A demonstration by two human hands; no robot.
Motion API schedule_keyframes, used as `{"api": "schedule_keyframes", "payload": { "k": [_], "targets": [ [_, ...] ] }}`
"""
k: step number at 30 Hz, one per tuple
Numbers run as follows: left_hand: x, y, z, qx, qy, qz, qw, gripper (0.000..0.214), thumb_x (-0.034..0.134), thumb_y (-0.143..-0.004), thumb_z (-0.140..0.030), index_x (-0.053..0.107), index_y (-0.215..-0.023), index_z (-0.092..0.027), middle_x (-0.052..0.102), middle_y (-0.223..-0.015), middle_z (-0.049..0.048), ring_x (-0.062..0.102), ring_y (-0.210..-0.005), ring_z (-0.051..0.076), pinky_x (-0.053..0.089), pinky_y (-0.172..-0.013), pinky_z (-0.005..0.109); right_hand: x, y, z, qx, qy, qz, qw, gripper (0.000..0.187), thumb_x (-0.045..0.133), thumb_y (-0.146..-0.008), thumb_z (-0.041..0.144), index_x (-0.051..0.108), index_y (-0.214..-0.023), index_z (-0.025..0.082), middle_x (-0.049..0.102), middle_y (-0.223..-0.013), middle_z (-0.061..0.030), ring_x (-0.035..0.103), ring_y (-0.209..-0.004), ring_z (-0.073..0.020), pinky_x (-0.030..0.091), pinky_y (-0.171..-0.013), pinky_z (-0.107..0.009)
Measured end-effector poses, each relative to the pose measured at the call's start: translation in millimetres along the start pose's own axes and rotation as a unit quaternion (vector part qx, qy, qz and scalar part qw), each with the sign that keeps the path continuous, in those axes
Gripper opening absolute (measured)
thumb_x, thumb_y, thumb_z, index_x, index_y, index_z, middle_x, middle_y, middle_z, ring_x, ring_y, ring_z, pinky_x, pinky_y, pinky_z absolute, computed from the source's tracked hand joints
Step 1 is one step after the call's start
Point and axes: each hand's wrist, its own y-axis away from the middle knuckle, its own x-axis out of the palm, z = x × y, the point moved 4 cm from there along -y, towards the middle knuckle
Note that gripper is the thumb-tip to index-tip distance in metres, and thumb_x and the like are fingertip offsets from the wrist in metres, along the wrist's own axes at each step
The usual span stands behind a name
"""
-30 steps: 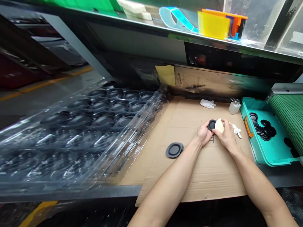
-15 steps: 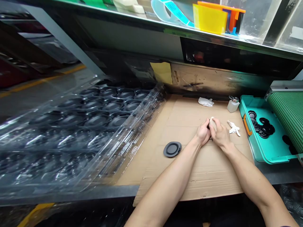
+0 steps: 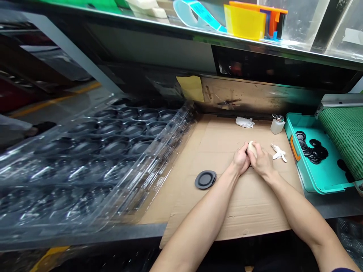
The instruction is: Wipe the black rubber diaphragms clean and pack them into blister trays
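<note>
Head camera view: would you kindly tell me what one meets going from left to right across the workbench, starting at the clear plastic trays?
Clear plastic trays → black round disc → left hand → pale pad → right hand → crumpled white cloth → teal plastic bin → green mesh belt

Two bare arms are seen, a left arm and a right arm. They are long and smooth, and each one is made thinner toward the wrist. A left hand and a right hand are seen at the ends, and the fingers are bare. A small bit of a dark blue sleeve is seen by the right arm, and it is cut off by the bottom edge of the view.
</note>
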Motion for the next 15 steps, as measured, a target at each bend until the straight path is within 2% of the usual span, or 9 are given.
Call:
{"api": "schedule_keyframes", "payload": {
  "k": [3, 6, 8, 12, 15],
  "targets": [
    [1.1, 1.6, -3.8, 0.008, -0.008, -0.009, 1.0, 0.038, 0.04, -0.107, -0.034, 0.072, -0.108, -0.012, 0.076, -0.115, 0.0159, 0.071, -0.116, 0.026, 0.053, -0.108, 0.045, -0.4, 1.4, -5.8, 0.041, -0.022, -0.022, 0.999, 0.046, 0.048, -0.104, 0.043, 0.054, -0.143, 0.021, 0.076, -0.118, -0.0111, 0.073, -0.103, -0.0282, 0.054, -0.089, -0.035],
    [2.3, 4.0, -6.1, -0.014, -0.002, -0.01, 1.0, 0.039, 0.039, -0.108, -0.037, 0.071, -0.105, -0.013, 0.076, -0.114, 0.0161, 0.072, -0.113, 0.027, 0.054, -0.107, 0.046, 2.6, 5.6, -8.4, 0.006, -0.063, 0.006, 0.998, 0.047, 0.053, -0.102, 0.046, 0.055, -0.143, 0.024, 0.077, -0.117, -0.0087, 0.073, -0.103, -0.0274, 0.055, -0.089, -0.035],
    [2.2, 4.7, -7.0, -0.024, 0.007, -0.012, 1.0, 0.041, 0.037, -0.108, -0.038, 0.07, -0.105, -0.014, 0.076, -0.113, 0.0165, 0.072, -0.112, 0.027, 0.054, -0.106, 0.046, 3.1, 7.3, -12.1, -0.016, -0.104, 0.022, 0.994, 0.041, 0.054, -0.102, 0.046, 0.061, -0.138, 0.028, 0.077, -0.118, -0.0048, 0.073, -0.103, -0.0241, 0.055, -0.09, -0.033],
    [1.5, 2.6, -5.2, -0.009, 0.009, -0.015, 1.0, 0.041, 0.037, -0.108, -0.036, 0.071, -0.104, -0.013, 0.076, -0.109, 0.0165, 0.072, -0.112, 0.027, 0.055, -0.105, 0.045, -3.0, 3.5, -22.9, -0.01, -0.183, -0.016, 0.983, 0.031, 0.052, -0.102, 0.042, 0.072, -0.12, 0.027, 0.076, -0.122, -0.0015, 0.072, -0.109, -0.0194, 0.054, -0.097, -0.029],
    [1.0, 1.1, -2.9, 0.013, -0.009, -0.006, 1.0, 0.035, 0.046, -0.106, -0.036, 0.072, -0.105, -0.012, 0.076, -0.107, 0.0145, 0.072, -0.11, 0.025, 0.054, -0.105, 0.042, -4.7, -0.6, -24.6, 0.003, -0.207, -0.034, 0.978, 0.032, 0.053, -0.101, 0.042, 0.074, -0.117, 0.024, 0.078, -0.113, -0.0021, 0.073, -0.104, -0.0191, 0.054, -0.096, -0.029]
  ]
}}
